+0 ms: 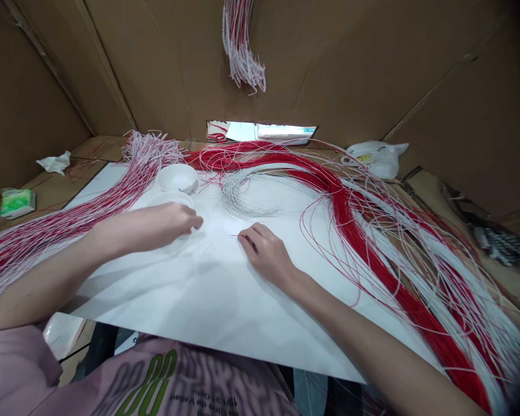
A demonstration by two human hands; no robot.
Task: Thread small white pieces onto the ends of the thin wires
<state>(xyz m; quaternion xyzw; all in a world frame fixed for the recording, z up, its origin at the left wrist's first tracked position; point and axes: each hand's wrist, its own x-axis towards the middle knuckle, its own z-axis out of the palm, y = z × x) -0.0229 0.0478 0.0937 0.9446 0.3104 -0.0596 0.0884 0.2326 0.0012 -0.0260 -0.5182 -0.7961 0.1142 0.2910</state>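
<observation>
My left hand [173,222] is closed, fingers drawn together, over the near white dish [173,198]. What its fingertips hold, if anything, is hidden. My right hand [264,251] is pinched shut on a thin wire [233,235], whose short end sticks out to the left. Something dark shows between its curled fingers, too small to name. Tiny white bits [205,245] lie on the white sheet between both hands. Behind the left hand stands a white bowl [177,178]. A curved bundle of thin white wires [238,193] lies just beyond the right hand.
Red-and-white wires with white ends [112,202] spread along the left. A thick red wire bundle [351,219] curves down the right, beside white wires. Another bundle [245,63] hangs from the cardboard wall. A plastic bag [377,159], tissue pack [17,202] and crumpled tissue [54,163] sit behind.
</observation>
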